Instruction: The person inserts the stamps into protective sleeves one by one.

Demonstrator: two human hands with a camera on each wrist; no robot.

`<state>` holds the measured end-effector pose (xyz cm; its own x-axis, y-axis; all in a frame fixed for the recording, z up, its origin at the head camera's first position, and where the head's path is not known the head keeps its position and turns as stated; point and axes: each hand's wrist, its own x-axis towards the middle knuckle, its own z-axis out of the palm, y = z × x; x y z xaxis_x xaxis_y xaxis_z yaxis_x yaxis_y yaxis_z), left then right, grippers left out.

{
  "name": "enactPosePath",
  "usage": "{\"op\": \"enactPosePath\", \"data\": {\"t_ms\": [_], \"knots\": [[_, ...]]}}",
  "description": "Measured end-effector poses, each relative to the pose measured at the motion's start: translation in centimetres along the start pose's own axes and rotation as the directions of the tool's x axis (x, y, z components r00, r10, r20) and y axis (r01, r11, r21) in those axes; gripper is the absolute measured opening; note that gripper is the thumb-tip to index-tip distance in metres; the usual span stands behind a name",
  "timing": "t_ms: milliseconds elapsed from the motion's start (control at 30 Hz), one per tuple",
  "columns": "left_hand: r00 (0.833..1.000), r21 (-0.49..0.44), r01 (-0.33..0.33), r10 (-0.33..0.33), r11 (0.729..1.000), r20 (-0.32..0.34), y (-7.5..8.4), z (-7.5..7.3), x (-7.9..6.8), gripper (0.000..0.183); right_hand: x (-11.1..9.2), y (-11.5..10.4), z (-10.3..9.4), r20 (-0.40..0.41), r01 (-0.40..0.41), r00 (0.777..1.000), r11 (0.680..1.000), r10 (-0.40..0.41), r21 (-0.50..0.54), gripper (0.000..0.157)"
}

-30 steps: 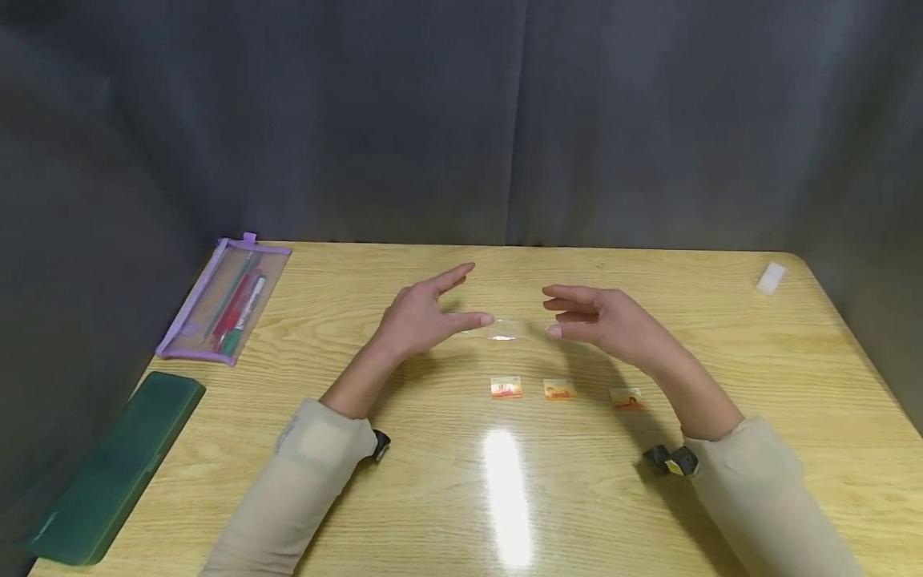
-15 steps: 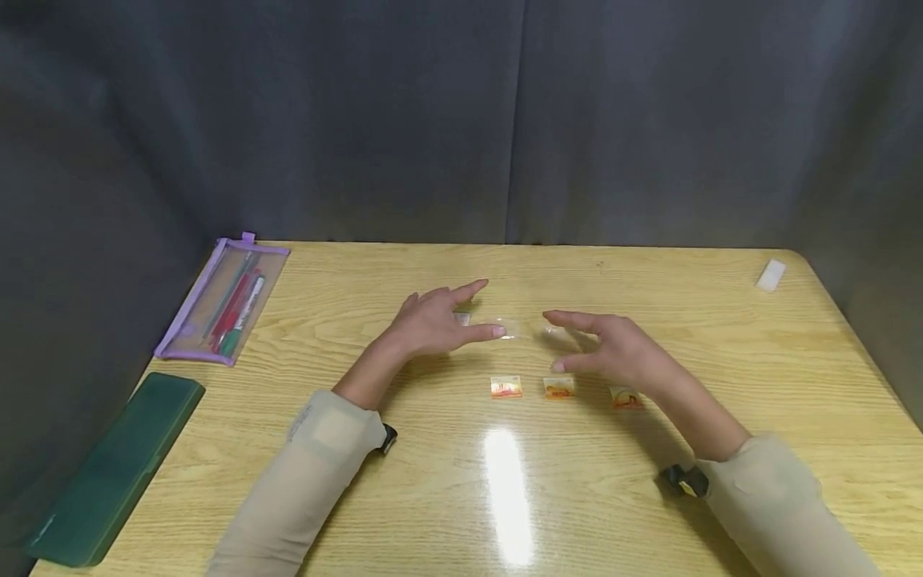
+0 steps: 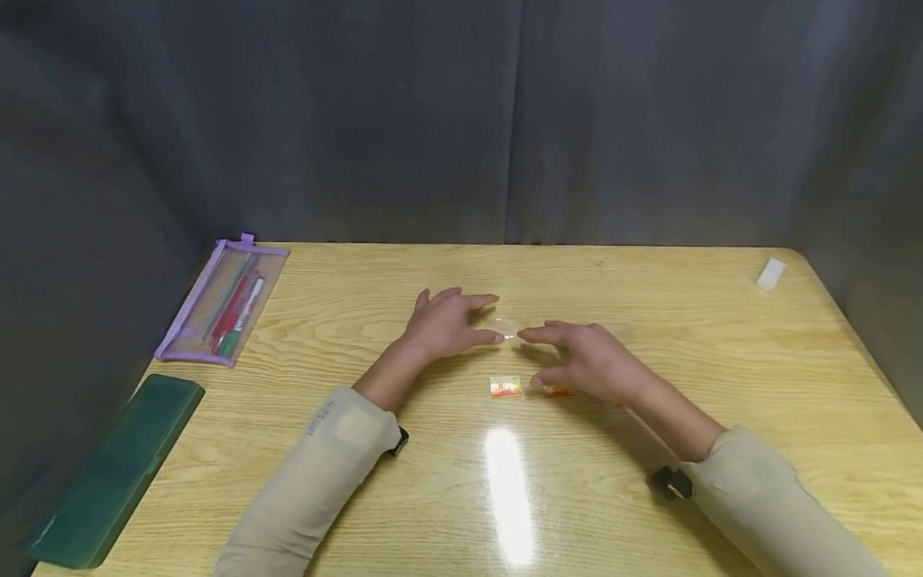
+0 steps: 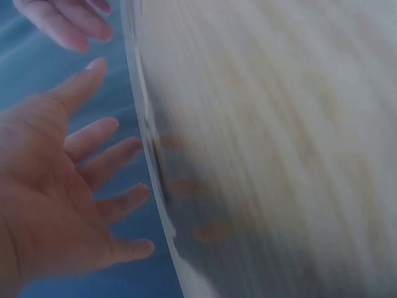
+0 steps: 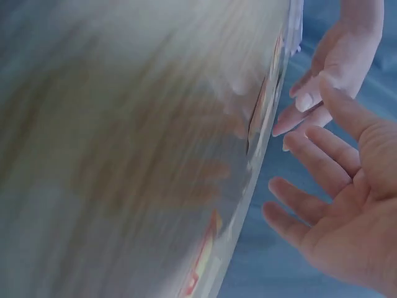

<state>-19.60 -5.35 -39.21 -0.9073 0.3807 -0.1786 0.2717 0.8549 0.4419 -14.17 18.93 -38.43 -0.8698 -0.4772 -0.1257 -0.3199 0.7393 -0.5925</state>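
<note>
Bench (image 3: 404,513) bears clear piece (image 3: 508,328) btwn L hand (image 3: 441,324) & R hand (image 3: 597,359), both gripping nothing, fingers spread, piece at L's 3 o'clock, R's 9-10, abt equally near, long axis unclear, w/ orange card (image 3: 505,387) at its 6 o'clock.

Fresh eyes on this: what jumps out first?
Probably the person's left hand and right hand, spread over the middle of the table. Small orange-and-white cards lie just nearer the viewer. Then, at far left, a dark green case and, beyond it, a purple-edged pouch.
</note>
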Motion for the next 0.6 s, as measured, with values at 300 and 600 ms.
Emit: {"op": "enactPosePath", "data": {"t_ms": [300,600], "knots": [[0.999,-0.019,0.046,-0.045,0.999,0.01,-0.1,0.3,-0.1,0.062,0.6,-0.7,0.9,-0.01,0.024,1.0,0.999,-0.024,-0.03,0.052],[0.999,0.016,0.032,-0.032,0.999,-0.015,-0.1,0.5,0.0,0.051,0.7,-0.6,1.2,0.019,0.079,0.997,0.994,-0.078,-0.072,0.048]]}}
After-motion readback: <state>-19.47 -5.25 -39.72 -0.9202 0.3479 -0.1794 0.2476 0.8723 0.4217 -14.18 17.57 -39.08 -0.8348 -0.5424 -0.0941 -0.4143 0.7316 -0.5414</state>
